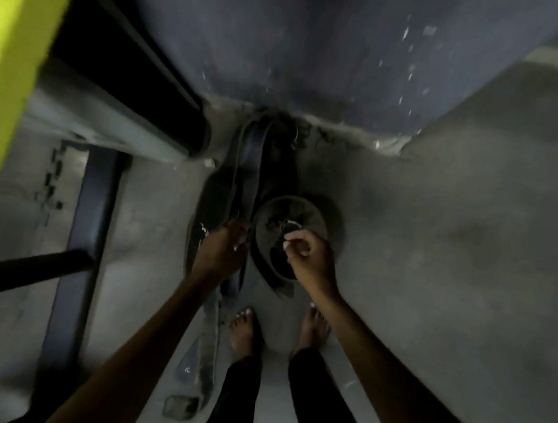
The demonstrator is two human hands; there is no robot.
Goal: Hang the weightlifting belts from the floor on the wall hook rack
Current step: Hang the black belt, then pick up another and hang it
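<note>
On the grey concrete floor (437,262) at the foot of a dark blue wall (288,40), long dark weightlifting belts (210,324) lie beside a round weight plate (270,217), the left hand (224,247) clenched on a belt strap, the right hand (307,254) half-curled above the plate, gripping nothing visible.

floor (437,262): rough matt concrete, grey | wall (288,40): matt blue paint, chipped white in spots | belts (252,160): dark, leather-like, dull sheen | round weight plate (270,217): dark matt metal, scuffed
</note>
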